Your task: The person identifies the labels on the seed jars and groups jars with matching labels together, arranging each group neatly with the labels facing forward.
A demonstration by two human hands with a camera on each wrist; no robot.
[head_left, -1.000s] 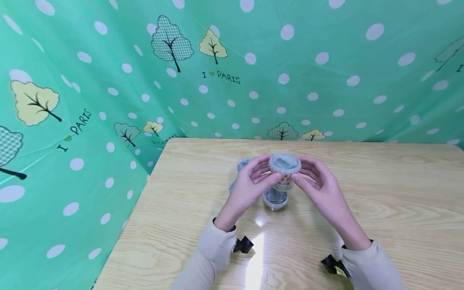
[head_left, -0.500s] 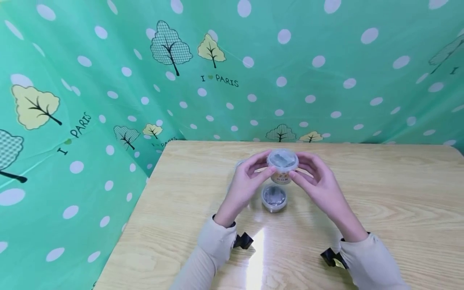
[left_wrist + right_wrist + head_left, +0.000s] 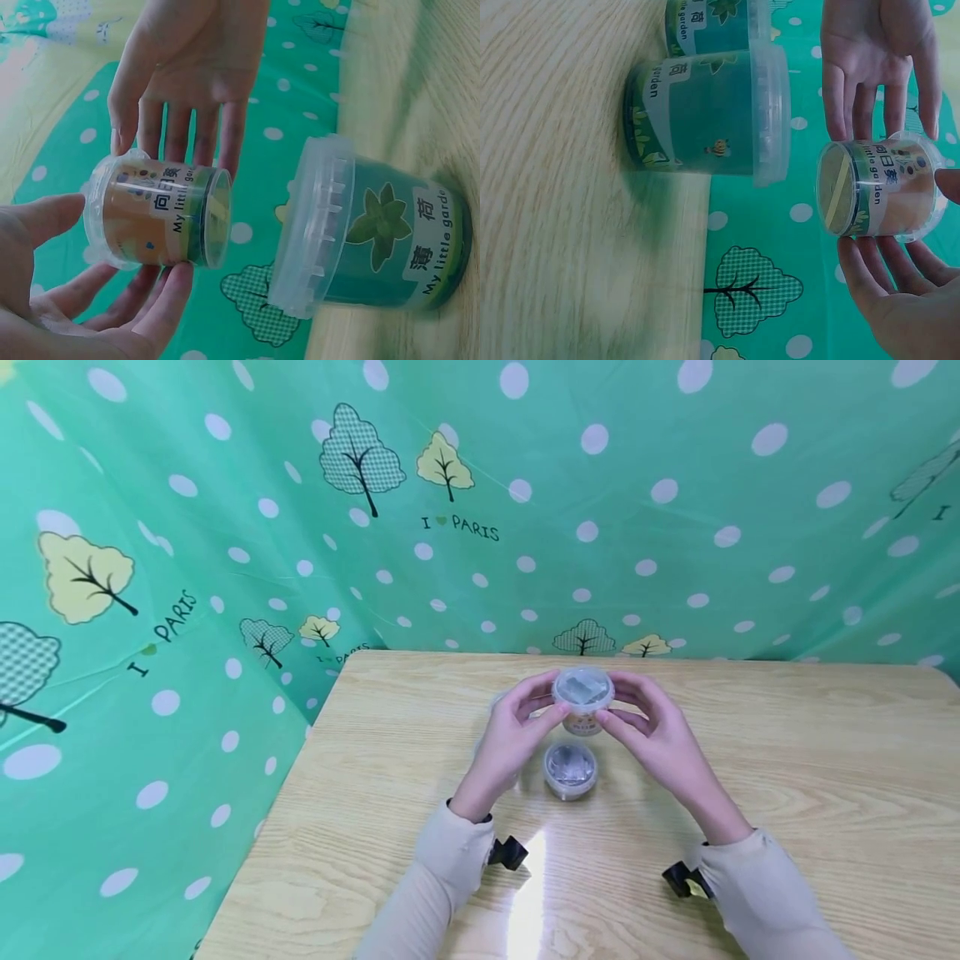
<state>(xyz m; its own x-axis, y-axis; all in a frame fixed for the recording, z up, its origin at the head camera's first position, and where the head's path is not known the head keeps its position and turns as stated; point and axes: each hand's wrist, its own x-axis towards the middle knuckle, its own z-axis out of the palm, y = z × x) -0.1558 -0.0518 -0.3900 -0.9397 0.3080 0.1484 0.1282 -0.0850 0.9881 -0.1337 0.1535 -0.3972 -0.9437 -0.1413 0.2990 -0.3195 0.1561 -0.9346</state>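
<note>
Over pale wooden counter [image 3: 750,793], both hands' grip — left hand [image 3: 516,739], right hand [image 3: 651,735] — clasps small orange-labelled clear plastic tub [image 3: 582,700]; best kept level.

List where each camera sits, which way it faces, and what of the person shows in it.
Head: worn high, faces forward and down at the wooden table; shows both sleeves, left hand and right hand holding the orange-label tub above the table.
Left wrist: beside the left hand, faces across to the right hand; orange-label tub between them.
Right wrist: mirrors it; right hand, left hand.
Shared: both wrist views catch a green-label tub standing on the table.
</note>
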